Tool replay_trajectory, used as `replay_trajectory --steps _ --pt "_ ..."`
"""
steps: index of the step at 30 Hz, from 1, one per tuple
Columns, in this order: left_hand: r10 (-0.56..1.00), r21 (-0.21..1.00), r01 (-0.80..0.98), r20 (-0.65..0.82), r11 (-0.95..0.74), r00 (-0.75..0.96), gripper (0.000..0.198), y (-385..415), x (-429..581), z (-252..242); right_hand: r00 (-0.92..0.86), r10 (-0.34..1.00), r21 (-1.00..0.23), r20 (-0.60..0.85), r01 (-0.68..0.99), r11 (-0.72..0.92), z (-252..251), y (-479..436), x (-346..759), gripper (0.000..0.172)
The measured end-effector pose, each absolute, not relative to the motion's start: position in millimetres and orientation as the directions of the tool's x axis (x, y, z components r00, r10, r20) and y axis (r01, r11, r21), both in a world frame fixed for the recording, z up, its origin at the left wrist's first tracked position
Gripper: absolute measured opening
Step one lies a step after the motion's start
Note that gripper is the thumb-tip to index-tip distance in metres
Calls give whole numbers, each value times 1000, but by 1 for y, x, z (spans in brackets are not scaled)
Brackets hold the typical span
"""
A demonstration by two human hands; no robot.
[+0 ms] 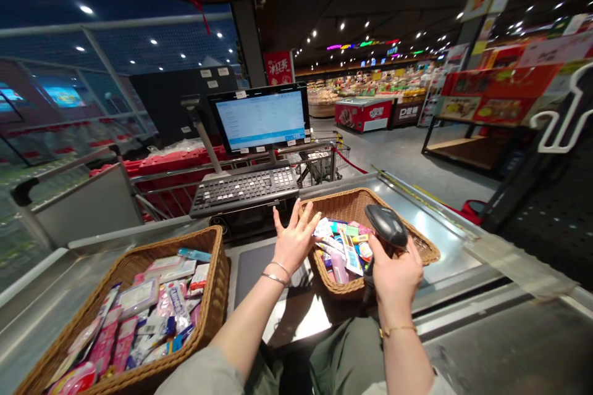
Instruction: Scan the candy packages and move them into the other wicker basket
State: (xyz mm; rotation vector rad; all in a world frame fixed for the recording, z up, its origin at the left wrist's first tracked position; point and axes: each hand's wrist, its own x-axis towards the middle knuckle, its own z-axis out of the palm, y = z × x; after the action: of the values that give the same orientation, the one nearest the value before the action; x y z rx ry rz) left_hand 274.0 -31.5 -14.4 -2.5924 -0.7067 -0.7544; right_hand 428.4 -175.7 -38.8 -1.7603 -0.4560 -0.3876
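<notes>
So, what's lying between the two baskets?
In the head view, a flat grey pad lies between left basket and right basket, partly hidden by the left hand.

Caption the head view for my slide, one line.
Right hand grips a black handheld scanner by a wicker basket of packages; open left hand nearby.

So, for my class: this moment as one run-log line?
left hand: spread, beside right basket; right hand: holding scanner at right basket; left basket: small packages; monitor: lit

Black scanner [388, 225], grey-green trousers [347, 355], brown woven baskets [218, 278], packets [176, 305] — pink, white, blue
</notes>
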Motion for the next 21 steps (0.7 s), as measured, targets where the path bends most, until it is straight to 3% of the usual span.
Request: replay_trajectory --steps 5,16,21 --pt "398 -166 582 581 -796 710 55 -33 264 -12 907 27 -881 420 415 -227 -33 -172 421 56" --pt "483 -150 664 574 -732 661 58 -38 233 -2 877 123 -869 464 478 -126 -16 -165 390 64" --pt "522 -155 704 565 -693 639 58 -38 215 2 863 167 -865 477 494 -83 -11 -156 371 53"
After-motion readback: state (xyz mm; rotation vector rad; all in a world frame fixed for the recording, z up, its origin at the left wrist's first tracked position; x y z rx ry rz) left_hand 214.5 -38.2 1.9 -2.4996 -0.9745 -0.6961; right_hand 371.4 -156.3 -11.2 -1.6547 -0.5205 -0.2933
